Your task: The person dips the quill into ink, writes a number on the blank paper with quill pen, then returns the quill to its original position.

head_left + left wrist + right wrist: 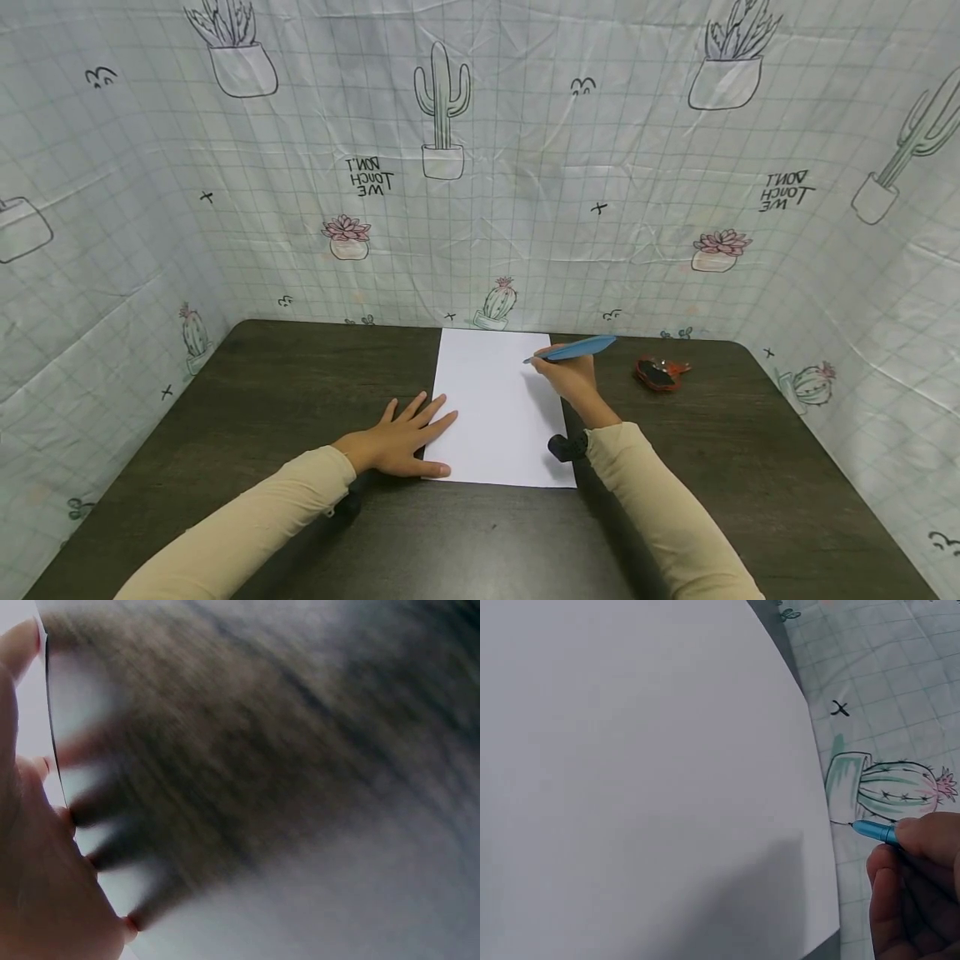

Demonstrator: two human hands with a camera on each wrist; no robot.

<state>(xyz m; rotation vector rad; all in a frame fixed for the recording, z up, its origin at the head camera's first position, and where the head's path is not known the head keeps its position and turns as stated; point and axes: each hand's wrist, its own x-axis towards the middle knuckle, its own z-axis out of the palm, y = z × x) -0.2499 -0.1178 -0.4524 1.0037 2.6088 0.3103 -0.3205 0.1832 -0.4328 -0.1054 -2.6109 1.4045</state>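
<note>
A blank white sheet of paper (495,429) lies on the dark table. Spread flat, my left hand (401,442) rests across its left edge, fingertips and thumb on the sheet; the left wrist view shows this hand (45,862) only in part. Over the upper right of the paper my right hand (572,379) pinches a blue feather pen (581,348), its feather end slanting up to the right. In the right wrist view the pen's blue tip (874,831) sticks out past the fingers. Whether the tip touches the paper I cannot tell.
To the right of the paper an orange-red and black object (660,374) of unclear kind lies on the dark wooden table (315,367). White cloth (525,175) printed with cacti hangs behind the table and along both sides.
</note>
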